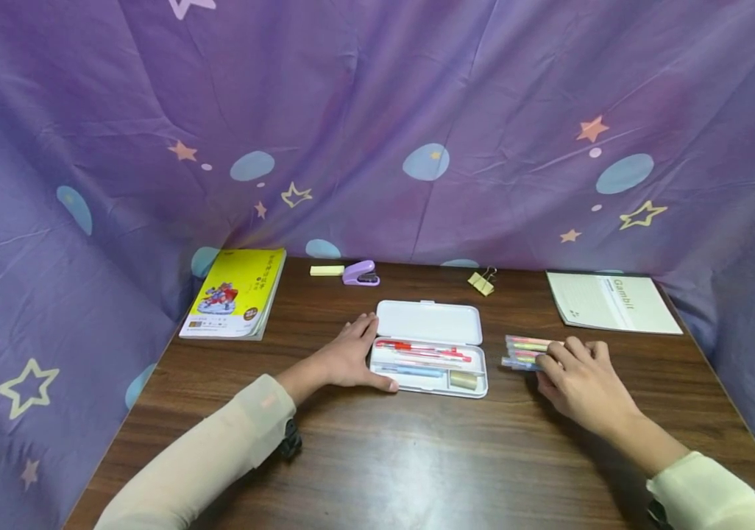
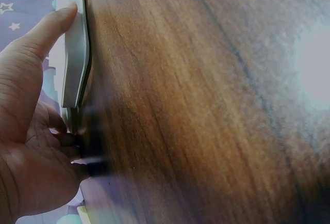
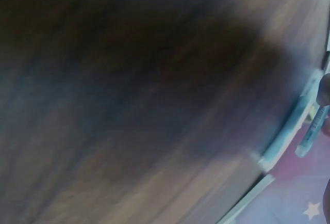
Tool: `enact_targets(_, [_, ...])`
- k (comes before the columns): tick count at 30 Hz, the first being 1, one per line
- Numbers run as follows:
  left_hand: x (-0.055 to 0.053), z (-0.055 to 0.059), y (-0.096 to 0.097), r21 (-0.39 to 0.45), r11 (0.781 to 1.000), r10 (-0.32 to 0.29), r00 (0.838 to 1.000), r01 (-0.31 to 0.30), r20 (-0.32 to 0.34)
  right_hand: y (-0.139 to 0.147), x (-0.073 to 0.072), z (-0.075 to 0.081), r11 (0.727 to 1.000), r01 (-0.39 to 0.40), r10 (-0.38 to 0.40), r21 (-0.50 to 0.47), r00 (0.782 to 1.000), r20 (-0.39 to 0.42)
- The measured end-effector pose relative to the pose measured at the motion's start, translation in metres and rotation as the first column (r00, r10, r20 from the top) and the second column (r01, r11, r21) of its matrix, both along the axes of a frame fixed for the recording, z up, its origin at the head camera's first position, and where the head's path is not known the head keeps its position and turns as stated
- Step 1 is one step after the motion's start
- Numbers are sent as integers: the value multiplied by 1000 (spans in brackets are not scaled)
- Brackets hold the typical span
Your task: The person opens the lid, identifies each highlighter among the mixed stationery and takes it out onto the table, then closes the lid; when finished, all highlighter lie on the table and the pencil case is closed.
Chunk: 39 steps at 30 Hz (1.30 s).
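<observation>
A white pencil case (image 1: 429,322) lies open on the table, its lid folded back. In its tray are red pens (image 1: 420,347), a light blue pen (image 1: 410,370) and an olive-coloured block (image 1: 463,380). My left hand (image 1: 349,357) rests against the case's left side, fingers extended near the lid and thumb on the front edge. To the right of the case, a row of coloured pens (image 1: 516,344) lies partly under my right hand (image 1: 579,383). In the right wrist view, fingertips (image 3: 324,91) pinch a blue pen (image 3: 310,133), tilted away from another one (image 3: 283,136).
A yellow book (image 1: 238,291) lies at the back left. Along the back are a pale yellow sticky-note pad (image 1: 327,271), a purple stapler (image 1: 359,273) and a gold binder clip (image 1: 481,283). A notebook (image 1: 609,302) lies at the back right, before a purple curtain (image 1: 377,132).
</observation>
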<state>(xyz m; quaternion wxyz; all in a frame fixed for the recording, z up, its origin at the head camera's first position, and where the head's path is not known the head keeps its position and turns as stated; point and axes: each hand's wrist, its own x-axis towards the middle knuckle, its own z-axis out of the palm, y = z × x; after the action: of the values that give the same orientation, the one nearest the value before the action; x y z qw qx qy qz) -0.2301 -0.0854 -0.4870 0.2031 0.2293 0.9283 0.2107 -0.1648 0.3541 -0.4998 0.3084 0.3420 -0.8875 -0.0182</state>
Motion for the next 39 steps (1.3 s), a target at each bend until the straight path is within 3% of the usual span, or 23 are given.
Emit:
enact_targets(11, [-1, 1, 1, 4, 1000, -5, 1000, 4, 1, 20, 5, -10, 1000, 19, -19, 12, 1000, -18])
enact_targets(39, [0, 0, 0, 10, 1000, 2, 1000, -2, 11, 17, -1, -13, 1000, 6, -6, 18, 1000, -12])
